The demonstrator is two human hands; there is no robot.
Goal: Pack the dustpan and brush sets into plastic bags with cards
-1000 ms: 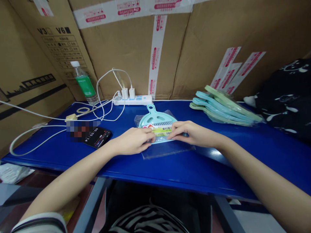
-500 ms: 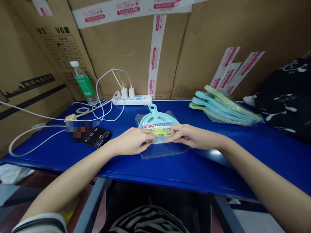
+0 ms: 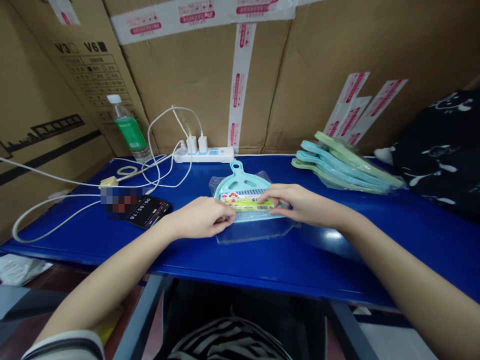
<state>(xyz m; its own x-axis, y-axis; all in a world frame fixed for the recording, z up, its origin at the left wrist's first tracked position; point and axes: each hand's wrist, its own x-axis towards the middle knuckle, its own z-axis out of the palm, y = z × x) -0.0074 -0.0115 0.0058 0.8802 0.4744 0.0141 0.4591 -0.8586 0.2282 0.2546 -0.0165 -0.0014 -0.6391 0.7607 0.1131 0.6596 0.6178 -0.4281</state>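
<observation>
A light-blue dustpan (image 3: 252, 178) lies on the table in a clear plastic bag (image 3: 258, 235), its handle pointing away from me. A brush with pale bristles and a yellow-green printed label (image 3: 243, 204) lies over it. At the dustpan's left edge, my left hand (image 3: 204, 217) is closed, its fingers curled on the bagged rim. My right hand (image 3: 296, 202) reaches in from the right with bent, parted fingers. Its fingertips touch the label's right half, and the thumb lies near the pan's lower right edge.
More bagged dustpans (image 3: 345, 167), green and blue, are stacked at the back right beside a dark patterned cloth (image 3: 442, 155). Back left are a power strip (image 3: 210, 155), white cables, a water bottle (image 3: 131, 132) and a phone (image 3: 150, 212). Cardboard (image 3: 195, 75) walls the rear.
My right hand has moved up from the dustpan's lower edge onto the label, its fingers now more bent. My left hand has closed more tightly at the left edge. The dustpan has barely shifted.
</observation>
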